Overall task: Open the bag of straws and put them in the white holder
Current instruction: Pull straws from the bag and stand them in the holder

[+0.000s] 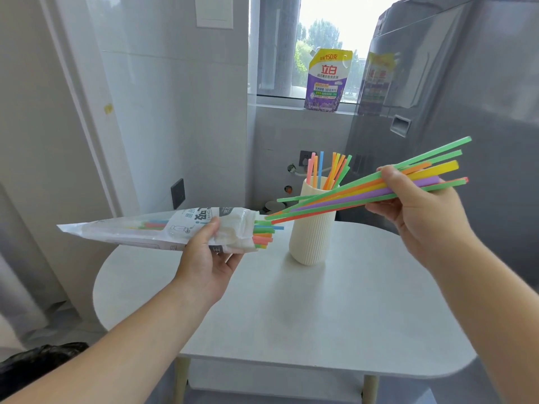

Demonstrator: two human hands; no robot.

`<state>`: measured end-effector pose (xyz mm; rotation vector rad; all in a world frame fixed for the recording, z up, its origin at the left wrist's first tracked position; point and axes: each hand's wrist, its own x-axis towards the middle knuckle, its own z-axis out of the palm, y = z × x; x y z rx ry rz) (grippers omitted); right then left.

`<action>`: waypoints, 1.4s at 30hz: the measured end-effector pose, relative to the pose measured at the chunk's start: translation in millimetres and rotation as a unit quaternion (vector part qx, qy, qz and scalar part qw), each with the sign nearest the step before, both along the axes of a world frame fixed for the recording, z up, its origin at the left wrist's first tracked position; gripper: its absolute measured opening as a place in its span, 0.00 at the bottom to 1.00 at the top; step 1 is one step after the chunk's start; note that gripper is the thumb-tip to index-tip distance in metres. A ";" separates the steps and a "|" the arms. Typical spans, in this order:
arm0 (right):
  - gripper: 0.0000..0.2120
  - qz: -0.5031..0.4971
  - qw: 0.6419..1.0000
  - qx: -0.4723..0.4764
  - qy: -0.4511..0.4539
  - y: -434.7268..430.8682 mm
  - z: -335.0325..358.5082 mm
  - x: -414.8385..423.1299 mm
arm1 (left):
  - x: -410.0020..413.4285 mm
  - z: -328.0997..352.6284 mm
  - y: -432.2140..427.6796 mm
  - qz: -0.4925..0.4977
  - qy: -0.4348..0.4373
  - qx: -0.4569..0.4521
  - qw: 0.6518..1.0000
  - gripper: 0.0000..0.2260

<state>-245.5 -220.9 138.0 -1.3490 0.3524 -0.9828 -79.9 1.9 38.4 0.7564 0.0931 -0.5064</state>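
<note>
Presently, by item:
Left hand (204, 255): closed around the bag of straws (163, 228), thumb on top and fingers underneath, held in the air at about 9 o'clock from the white holder (313, 225).
Bag of straws: lying roughly level, its open mouth turned toward 3 o'clock; a cluster of straw ends (265, 233) in green, blue, orange and pink sticks out of the mouth, just beside the holder's left wall.
Right hand (423, 205): gripping a loose bundle of straws (350, 196) in green, orange, yellow and purple, at about 3 o'clock from the holder.
Bundle of straws: slanted, far ends up toward 2 o'clock past the hand, near ends down toward 8 o'clock, crossing in front of the holder's upper half and ending close to the bag's mouth.
White holder: ribbed, upright on the white surface (335, 316), with several straws (329, 170) already standing in it and fanning out above the rim.
Beyond, at 12 o'clock: a purple pouch (326, 80) on the window sill.
</note>
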 end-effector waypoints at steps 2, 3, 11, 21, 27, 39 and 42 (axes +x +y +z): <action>0.07 -0.006 1.000 -0.007 -0.003 -7.1 7.1 -6.6 | 0.7 -0.3 -1.0 0.001 0.005 -0.004 1.000 0.18; 0.08 -0.008 1.000 -0.007 -0.005 -9.6 8.5 -9.0 | 0.2 -0.5 -1.8 0.000 0.007 -0.007 1.000 0.18; 0.05 -0.059 0.997 -0.038 -0.012 -17.5 20.3 -13.7 | -8.4 0.9 -13.6 -0.015 0.010 -0.012 1.000 0.19; 0.04 -0.092 0.986 -0.134 0.039 -26.9 59.2 8.9 | -8.9 -2.9 -12.6 -0.032 0.004 -0.009 0.999 0.16; 0.05 -0.118 0.978 -0.163 0.048 -29.6 73.4 13.1 | -4.1 -4.4 -9.0 -0.026 0.001 -0.006 1.000 0.17; 0.05 -0.146 0.964 -0.204 0.089 -30.3 77.2 15.7 | -6.8 -4.2 -11.8 -0.039 -0.005 -0.002 0.999 0.20; 0.05 -0.141 0.958 -0.228 0.097 -30.8 79.4 15.8 | -7.0 -4.8 -12.3 -0.040 -0.005 -0.001 0.999 0.19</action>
